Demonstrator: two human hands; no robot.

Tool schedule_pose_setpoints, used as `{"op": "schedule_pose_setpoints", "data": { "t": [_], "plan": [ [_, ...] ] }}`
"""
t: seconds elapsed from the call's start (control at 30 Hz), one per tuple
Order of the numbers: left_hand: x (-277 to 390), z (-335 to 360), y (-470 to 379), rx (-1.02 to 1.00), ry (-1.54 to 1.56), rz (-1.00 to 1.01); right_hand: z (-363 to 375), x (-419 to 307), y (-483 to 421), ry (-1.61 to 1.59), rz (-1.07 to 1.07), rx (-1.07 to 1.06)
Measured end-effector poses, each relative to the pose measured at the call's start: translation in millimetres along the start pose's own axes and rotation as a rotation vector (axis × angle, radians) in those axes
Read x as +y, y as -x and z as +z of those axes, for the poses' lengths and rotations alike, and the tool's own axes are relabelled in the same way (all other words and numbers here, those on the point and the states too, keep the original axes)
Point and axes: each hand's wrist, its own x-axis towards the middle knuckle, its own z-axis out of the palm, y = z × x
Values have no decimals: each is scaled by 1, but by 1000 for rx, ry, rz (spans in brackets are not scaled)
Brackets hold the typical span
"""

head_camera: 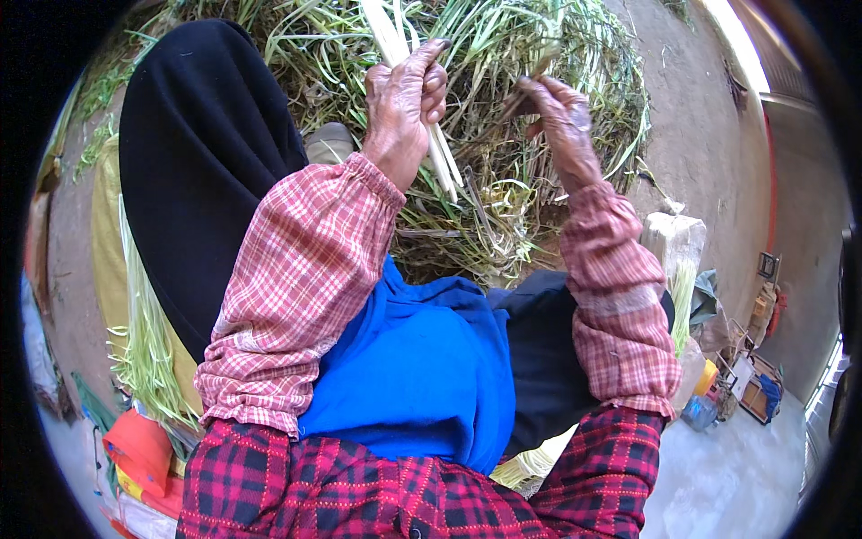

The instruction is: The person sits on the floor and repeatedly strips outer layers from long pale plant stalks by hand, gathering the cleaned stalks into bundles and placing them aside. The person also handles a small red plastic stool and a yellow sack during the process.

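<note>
Pale, peeled-looking plant stalks (441, 158) pass through my left hand (407, 91), whose fingers are closed around them; the white ends stick out below the fist and above it. To its right my right hand (555, 111) pinches some brown, withered plant strands (513, 111) between thumb and fingers. Both hands are over a large heap of green and dry leafy stalks (498, 236). Checked sleeve covers are on both forearms.
At the left, a bundle of pale green stalks (145, 337) lies on yellowish cloth (104, 236), near a red-orange container (139, 448). A wrapped clear plastic block (673, 239) stands at the right, with more stalks (683, 303) beside it. Assorted items lie farther right by the wall.
</note>
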Motion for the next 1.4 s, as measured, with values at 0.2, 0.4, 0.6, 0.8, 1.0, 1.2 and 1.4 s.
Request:
{"op": "schedule_pose_setpoints", "data": {
  "t": [0.2, 0.4, 0.6, 0.8, 1.0, 1.2, 1.4],
  "plan": [
    [1, 0, 0, -9, 4, 31, -2, -26, 41, 59, 12, -36],
    [-9, -7, -5, 35, -144, 49, 15, 1, 63, 110, 158, -171],
    [-17, -17, -7, 37, -251, 60, 18, 20, 64, 175, 90, -213],
    [-22, -16, -4, 26, -309, 69, 24, 7, 69, 581, -77, -191],
    [-26, -22, 0, 69, -364, 63, 28, -7, 73, 764, -162, -134],
    [-25, -22, 2, 104, -522, 3, 30, -8, 78, 910, -405, -142],
    [-24, -17, 3, 88, -365, -42, 29, -10, 75, 813, -341, -287]
  ]
}}
